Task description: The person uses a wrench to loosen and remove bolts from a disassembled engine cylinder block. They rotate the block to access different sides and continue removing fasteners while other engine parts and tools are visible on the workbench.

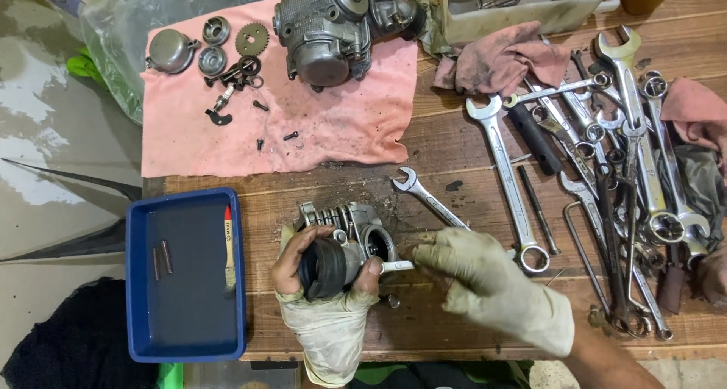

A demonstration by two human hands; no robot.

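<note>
We see a rough, stained wooden tabletop (454, 143) under bright, smooth steel wrenches (628, 131), beside a grimy pink cloth (333, 124) carrying a dull cast-metal carburetor (333, 29). Our hands, the left (327, 271) and the right (473, 268), wear soiled, matt fabric gloves, and the left holds a finned grey metal cylinder head (344, 234) with a matt black rubber boot (324, 268). The blue tray (136, 283) looks like smooth, slightly glossy plastic.

blue tray (140, 283) | pink cloth (348, 124) | carburetor body (326, 29) | wrench pile (613, 162) | possibly a brush (228, 245)
</note>
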